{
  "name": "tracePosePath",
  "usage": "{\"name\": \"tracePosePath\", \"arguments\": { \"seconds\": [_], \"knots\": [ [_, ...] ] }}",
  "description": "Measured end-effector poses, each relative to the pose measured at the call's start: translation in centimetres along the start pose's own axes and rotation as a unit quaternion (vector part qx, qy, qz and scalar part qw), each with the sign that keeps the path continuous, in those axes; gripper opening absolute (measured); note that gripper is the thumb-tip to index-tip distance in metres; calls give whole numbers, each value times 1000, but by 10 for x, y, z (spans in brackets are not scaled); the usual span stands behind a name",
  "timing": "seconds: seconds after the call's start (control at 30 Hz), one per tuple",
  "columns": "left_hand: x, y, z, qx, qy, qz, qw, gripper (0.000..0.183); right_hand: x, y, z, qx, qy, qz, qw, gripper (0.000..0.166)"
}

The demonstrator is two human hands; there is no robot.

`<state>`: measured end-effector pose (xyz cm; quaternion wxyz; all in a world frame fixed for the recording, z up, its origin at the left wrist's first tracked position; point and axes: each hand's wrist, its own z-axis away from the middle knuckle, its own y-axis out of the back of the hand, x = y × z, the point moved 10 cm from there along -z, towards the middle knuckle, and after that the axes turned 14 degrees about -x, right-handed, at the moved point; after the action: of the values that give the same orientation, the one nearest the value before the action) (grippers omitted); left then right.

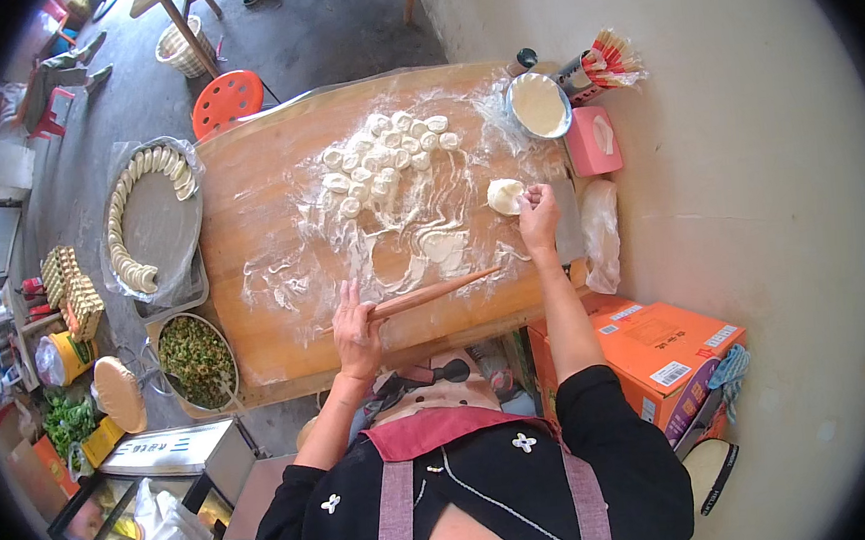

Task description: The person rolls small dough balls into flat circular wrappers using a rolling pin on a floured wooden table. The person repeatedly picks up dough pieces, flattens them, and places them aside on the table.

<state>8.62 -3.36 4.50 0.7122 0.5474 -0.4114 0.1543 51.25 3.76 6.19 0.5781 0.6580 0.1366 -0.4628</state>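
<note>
My left hand (357,334) is closed around the left part of a tapered wooden rolling pin (434,291), which slants across the near part of a floured wooden board (273,243). At the right side of the board, my right hand (540,221) pinches the edge of a pale rolled dough wrapper (505,196); whether it is one sheet or several stacked I cannot tell. Several small flattened dough pieces (387,153) lie clustered toward the far middle. Loose flour (442,247) is smeared between them and the rolling pin.
Left of the board stand a tray (162,229) with a curved row of dumplings (124,250) and a bowl of chopped green filling (194,362). A flour bowl (539,104), chopstick holder (577,79) and pink tissue box (593,140) line the right, by the wall. Orange cartons (656,345) stand below.
</note>
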Motion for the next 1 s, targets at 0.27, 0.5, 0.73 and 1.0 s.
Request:
{"name": "tracePosePath", "arguments": {
  "seconds": [0.27, 0.5, 0.73, 1.0],
  "knots": [
    [-48, 47, 14, 94, 146, 85, 981, 26, -116, -125, 15, -172, 267, 178, 931, 48],
    [-53, 84, 17, 174, 145, 105, 968, 24, -112, -219, 73, -182, 249, 382, 871, 58],
    [-71, 71, 15, 117, 155, 29, 980, 22, -111, -234, 146, -360, 209, 242, 877, 57],
    [-26, 16, -84, 15, -27, -147, 989, 44, -100, -174, 91, -192, 199, 233, 932, 54]
  ]
}}
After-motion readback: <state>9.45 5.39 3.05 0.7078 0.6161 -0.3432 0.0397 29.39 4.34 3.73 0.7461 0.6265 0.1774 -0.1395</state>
